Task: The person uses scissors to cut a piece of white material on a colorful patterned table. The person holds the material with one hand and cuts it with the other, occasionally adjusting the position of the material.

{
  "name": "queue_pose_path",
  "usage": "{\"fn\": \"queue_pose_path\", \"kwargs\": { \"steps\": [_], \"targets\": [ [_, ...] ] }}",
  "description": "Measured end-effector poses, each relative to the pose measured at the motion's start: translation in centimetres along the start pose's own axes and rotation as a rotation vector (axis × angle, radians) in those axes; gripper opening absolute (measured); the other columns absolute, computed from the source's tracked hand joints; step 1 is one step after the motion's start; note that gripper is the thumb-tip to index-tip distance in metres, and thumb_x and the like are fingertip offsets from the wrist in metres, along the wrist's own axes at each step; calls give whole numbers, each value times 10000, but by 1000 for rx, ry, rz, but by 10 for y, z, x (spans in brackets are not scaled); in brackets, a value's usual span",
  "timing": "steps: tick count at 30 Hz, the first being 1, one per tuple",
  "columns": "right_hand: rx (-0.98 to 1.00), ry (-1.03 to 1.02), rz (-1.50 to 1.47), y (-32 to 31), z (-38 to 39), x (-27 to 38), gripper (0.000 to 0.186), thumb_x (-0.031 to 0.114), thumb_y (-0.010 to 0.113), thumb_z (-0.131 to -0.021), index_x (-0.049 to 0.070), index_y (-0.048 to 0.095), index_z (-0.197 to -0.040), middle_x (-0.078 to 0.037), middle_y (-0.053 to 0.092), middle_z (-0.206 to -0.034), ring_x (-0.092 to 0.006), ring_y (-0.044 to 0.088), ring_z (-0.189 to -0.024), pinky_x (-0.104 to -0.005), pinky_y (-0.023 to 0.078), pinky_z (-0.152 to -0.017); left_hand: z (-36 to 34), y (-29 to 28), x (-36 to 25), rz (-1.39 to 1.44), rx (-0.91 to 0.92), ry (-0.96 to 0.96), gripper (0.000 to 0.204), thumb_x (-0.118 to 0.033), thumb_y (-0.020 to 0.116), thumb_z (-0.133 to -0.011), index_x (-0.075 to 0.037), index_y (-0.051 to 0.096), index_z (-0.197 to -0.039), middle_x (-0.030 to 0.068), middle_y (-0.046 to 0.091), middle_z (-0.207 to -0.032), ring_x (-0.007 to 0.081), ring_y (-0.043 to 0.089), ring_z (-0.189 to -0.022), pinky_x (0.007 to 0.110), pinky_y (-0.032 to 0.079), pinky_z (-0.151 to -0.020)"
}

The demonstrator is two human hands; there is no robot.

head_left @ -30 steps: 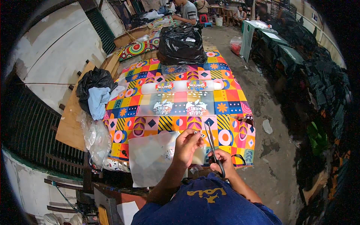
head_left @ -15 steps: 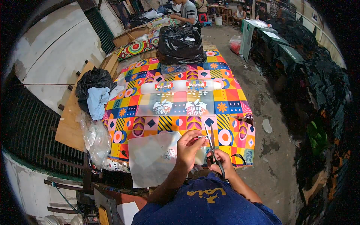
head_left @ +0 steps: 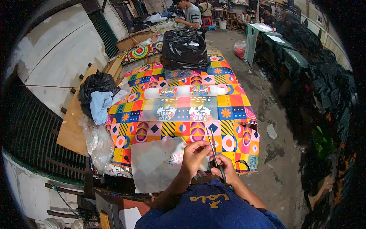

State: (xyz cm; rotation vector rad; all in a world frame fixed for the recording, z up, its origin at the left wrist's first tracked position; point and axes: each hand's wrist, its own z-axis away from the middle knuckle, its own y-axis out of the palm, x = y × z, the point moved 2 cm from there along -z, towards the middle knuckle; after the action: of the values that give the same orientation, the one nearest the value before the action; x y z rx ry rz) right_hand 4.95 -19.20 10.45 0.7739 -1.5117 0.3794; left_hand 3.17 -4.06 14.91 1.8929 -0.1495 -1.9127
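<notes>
My right hand [head_left: 225, 168] grips a pair of scissors [head_left: 214, 151], fingers through the dark handles, with the narrow blades pointing away from me and slightly apart. Close beside the blades, my left hand [head_left: 193, 156] pinches a small piece of printed film [head_left: 210, 145]; most of it is hidden by the fingers. Under my left forearm lies a translucent sheet [head_left: 150, 162] with a small print near its right side. Farther off, a roll of clear film [head_left: 179, 91] lies across the table, its unrolled end showing colourful and white printed designs.
A bright patterned cloth [head_left: 228, 114] covers the table. A bulging black plastic bag [head_left: 183, 49] stands at its far end. Along the left edge are another black bag [head_left: 93, 89], a light blue cloth [head_left: 100, 107] and clear plastic bags [head_left: 98, 143]. Another person [head_left: 191, 17] works beyond.
The small piece has turned in my left fingers, so its dark print no longer shows. The scissors have shifted slightly left, and their blades look nearer together.
</notes>
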Motion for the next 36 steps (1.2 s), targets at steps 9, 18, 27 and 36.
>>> {"fn": "queue_pose_path", "kwargs": {
  "steps": [9,18,27,36],
  "targets": [
    [6,-65,86,4,3,5,379,227,719,-783,23,525,-1036,21,493,-719,-63,462,-618,-207,363,-562,8,-3,1,69,25,-38,145,-3,602,-841,35,589,-980,74,621,-839,140,608,-764,262,500,-707],
    [5,-2,90,5,14,4,310,135,721,-768,35,554,-1009,13,493,-774,-77,449,-727,-226,379,-662,19,-5,15,55,14,-1,159,-39,604,-844,41,595,-981,51,613,-810,109,585,-739,234,478,-702],
    [35,30,163,14,33,-12,303,103,710,-785,31,543,-1027,39,490,-755,-49,439,-675,-202,353,-590,47,-24,28,50,-32,26,166,-41,599,-845,40,597,-990,45,603,-819,102,573,-757,232,460,-699],
    [-41,73,216,32,40,-12,323,168,746,-752,50,557,-987,49,421,-722,-69,396,-680,-214,333,-608,73,-49,46,14,-57,-35,145,-66,600,-851,25,594,-964,31,588,-774,97,562,-715,225,456,-669]
  ]
}}
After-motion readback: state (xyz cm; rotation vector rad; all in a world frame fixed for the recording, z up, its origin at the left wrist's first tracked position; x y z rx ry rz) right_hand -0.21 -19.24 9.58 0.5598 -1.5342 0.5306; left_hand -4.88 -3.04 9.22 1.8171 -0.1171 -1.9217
